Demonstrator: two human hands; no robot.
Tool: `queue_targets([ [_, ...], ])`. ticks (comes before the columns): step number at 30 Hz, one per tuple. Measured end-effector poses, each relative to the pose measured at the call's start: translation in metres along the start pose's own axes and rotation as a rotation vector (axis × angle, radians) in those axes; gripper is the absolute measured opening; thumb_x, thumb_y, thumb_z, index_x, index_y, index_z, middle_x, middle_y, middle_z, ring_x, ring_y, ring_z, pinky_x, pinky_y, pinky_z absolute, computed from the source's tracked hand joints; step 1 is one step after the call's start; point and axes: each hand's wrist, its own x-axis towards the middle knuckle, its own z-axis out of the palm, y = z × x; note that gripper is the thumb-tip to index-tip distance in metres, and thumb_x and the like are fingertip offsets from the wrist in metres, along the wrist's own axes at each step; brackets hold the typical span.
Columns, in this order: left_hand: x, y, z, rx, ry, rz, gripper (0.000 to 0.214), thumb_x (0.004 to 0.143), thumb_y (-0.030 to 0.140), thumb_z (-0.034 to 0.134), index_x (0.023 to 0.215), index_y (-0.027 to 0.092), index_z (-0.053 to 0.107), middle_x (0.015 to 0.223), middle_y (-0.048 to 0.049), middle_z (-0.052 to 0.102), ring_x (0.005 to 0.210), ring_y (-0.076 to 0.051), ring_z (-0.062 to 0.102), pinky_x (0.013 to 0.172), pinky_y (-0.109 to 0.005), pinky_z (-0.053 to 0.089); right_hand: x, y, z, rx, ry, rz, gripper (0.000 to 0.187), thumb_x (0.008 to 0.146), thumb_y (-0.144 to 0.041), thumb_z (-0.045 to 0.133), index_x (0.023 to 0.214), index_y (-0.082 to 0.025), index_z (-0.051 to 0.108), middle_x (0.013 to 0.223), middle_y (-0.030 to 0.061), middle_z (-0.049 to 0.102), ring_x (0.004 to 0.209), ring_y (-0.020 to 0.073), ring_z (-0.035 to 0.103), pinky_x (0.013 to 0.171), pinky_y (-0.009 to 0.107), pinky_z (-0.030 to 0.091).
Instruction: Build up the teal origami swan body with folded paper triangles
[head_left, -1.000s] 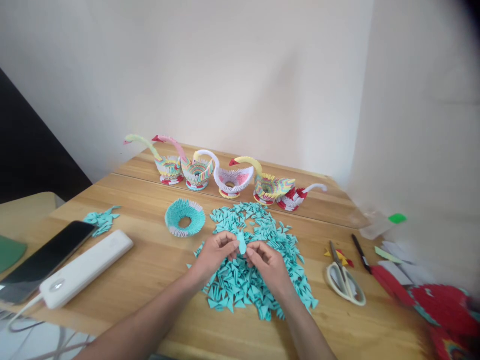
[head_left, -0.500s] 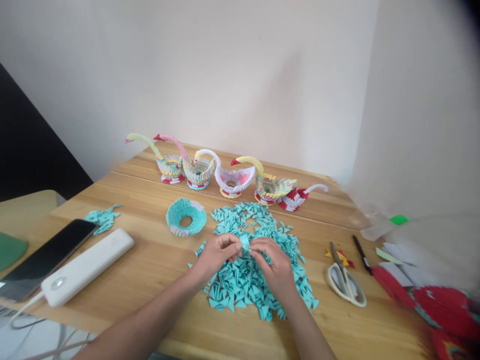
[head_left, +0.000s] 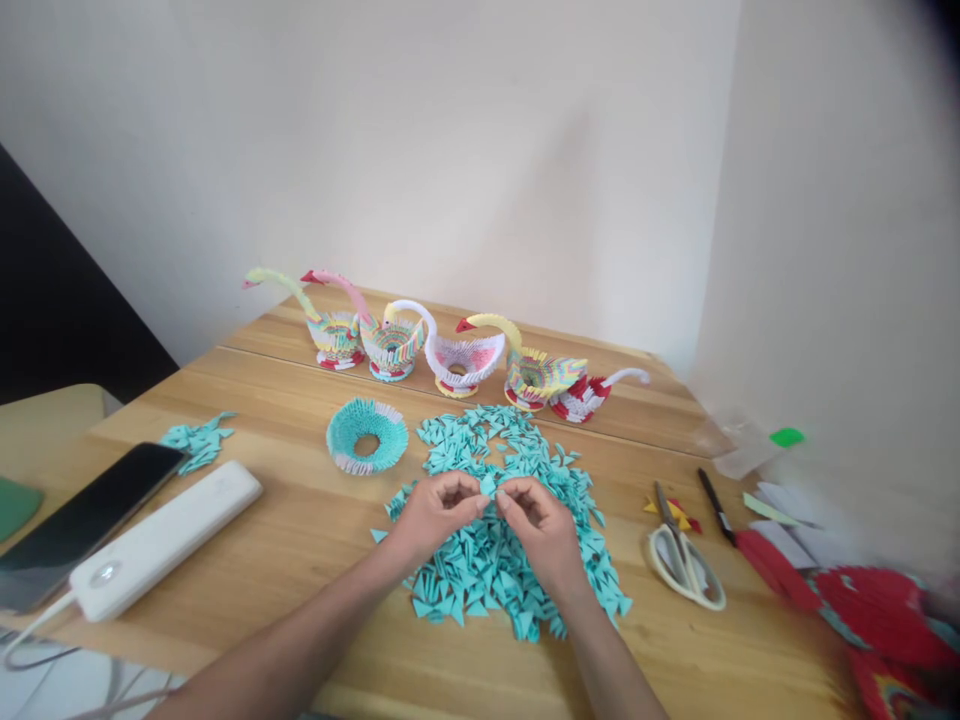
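My left hand point(head_left: 439, 512) and my right hand point(head_left: 541, 527) meet fingertip to fingertip over a heap of teal folded paper triangles point(head_left: 517, 575). Both pinch one small teal paper piece point(head_left: 489, 486) between them, just above the heap. A round teal paper ring with a white rim point(head_left: 367, 436) lies left of the heap. Behind it, a row of several multicoloured paper swans point(head_left: 461, 355) stands along the back of the wooden table point(head_left: 300, 520).
A white power bank point(head_left: 165, 540) with a cable and a dark phone point(head_left: 82, 525) lie at the left. A small teal pile point(head_left: 196, 437) sits beyond them. White-handled scissors point(head_left: 684, 555), a black pen point(head_left: 712, 505), paper scraps and red paper work point(head_left: 885, 605) lie at the right.
The upright teal piece held between the fingertips has been lowered and now shows only as a small tip. My hands stay together over the heap; the view has shifted slightly.
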Motion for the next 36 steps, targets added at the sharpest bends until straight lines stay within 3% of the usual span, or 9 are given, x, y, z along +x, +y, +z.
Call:
queue_targets([
  [5, 0.001, -0.001, 0.0, -0.025, 0.006, -0.028, 0.028, 0.071, 0.041, 0.068, 0.069, 0.016, 0.055, 0.059, 0.0029, 0.056, 0.053, -0.009, 0.047, 0.054, -0.021, 0.039, -0.002, 0.001, 0.001, -0.023, -0.011, 0.003, 0.02, 0.082, -0.039, 0.062, 0.083, -0.019, 0.063, 0.076, 0.0034, 0.065, 0.071, 0.0186, 0.062, 0.067, 0.028, 0.05],
  [10, 0.001, 0.0, -0.001, -0.009, -0.008, -0.019, 0.026, 0.073, 0.039, 0.066, 0.069, 0.016, 0.055, 0.058, 0.0034, 0.055, 0.053, -0.009, 0.047, 0.054, -0.021, 0.039, 0.0, 0.003, -0.002, -0.029, -0.072, 0.046, 0.03, 0.079, -0.035, 0.063, 0.105, -0.02, 0.063, 0.085, 0.0038, 0.065, 0.075, 0.0179, 0.062, 0.07, 0.028, 0.052],
  [15, 0.0, 0.0, -0.001, 0.03, -0.018, -0.038, 0.026, 0.075, 0.04, 0.064, 0.068, 0.016, 0.054, 0.059, 0.0028, 0.056, 0.054, -0.009, 0.048, 0.055, -0.022, 0.04, 0.002, 0.003, -0.003, -0.031, -0.086, 0.046, 0.024, 0.08, -0.034, 0.061, 0.096, -0.018, 0.066, 0.078, 0.0033, 0.063, 0.069, 0.0167, 0.059, 0.064, 0.027, 0.051],
  [21, 0.001, -0.009, -0.003, 0.047, -0.072, -0.024, 0.026, 0.077, 0.039, 0.062, 0.072, 0.016, 0.055, 0.061, 0.0026, 0.056, 0.056, -0.009, 0.047, 0.055, -0.022, 0.038, 0.001, -0.001, -0.006, -0.068, -0.087, 0.039, 0.028, 0.082, -0.033, 0.06, 0.105, -0.02, 0.066, 0.096, 0.0067, 0.068, 0.085, 0.0205, 0.063, 0.078, 0.032, 0.051],
  [26, -0.002, -0.008, -0.003, 0.131, -0.144, -0.01, 0.023, 0.08, 0.034, 0.061, 0.07, 0.014, 0.057, 0.061, 0.0024, 0.055, 0.055, -0.008, 0.045, 0.052, -0.02, 0.034, 0.001, -0.004, -0.007, -0.044, -0.164, -0.013, 0.025, 0.083, -0.029, 0.058, 0.104, -0.022, 0.068, 0.094, 0.0047, 0.065, 0.083, 0.0189, 0.062, 0.074, 0.029, 0.051],
  [30, -0.001, -0.008, -0.002, -0.002, -0.117, -0.047, 0.024, 0.078, 0.037, 0.064, 0.075, 0.014, 0.058, 0.063, 0.0014, 0.059, 0.057, -0.01, 0.054, 0.056, -0.022, 0.043, 0.001, 0.0, -0.007, -0.02, -0.14, -0.007, 0.015, 0.082, -0.027, 0.057, 0.091, -0.021, 0.068, 0.086, 0.0026, 0.063, 0.075, 0.0167, 0.06, 0.068, 0.026, 0.048],
  [36, 0.001, -0.005, -0.001, -0.205, -0.116, -0.12, 0.037, 0.066, 0.044, 0.076, 0.08, 0.014, 0.059, 0.064, -0.0008, 0.066, 0.058, -0.013, 0.062, 0.06, -0.026, 0.049, 0.0, 0.007, -0.007, 0.015, -0.068, -0.023, 0.01, 0.083, -0.027, 0.06, 0.089, -0.021, 0.064, 0.083, 0.0012, 0.061, 0.076, 0.0166, 0.058, 0.071, 0.026, 0.047],
])
